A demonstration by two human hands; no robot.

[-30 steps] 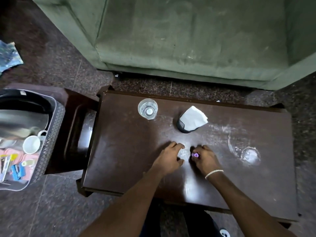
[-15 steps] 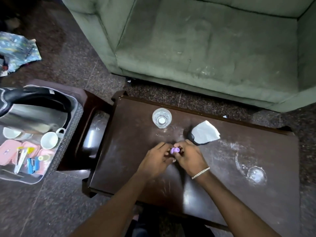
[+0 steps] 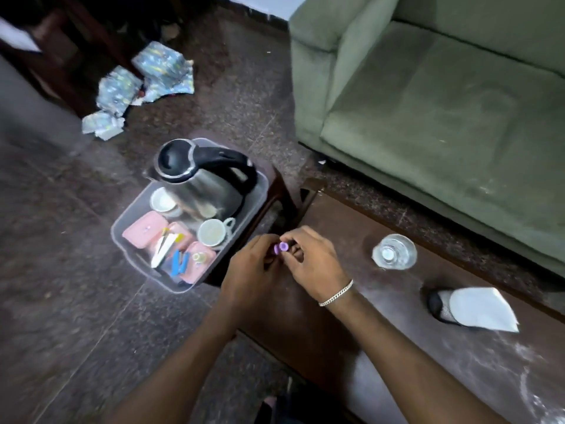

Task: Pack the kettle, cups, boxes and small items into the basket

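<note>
no readable text, labels, brands or numbers on any item

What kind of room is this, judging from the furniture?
Most likely a home living room: a green sofa stands behind a low dark wooden table, on a speckled stone floor. Crumpled wrapping paper lies on the floor.

Head cam, steep down-fwd view, close over hands [image 3: 284,264]

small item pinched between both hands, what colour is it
Purple; the small item shows in the head view, the only one, above the table's left end.
</note>
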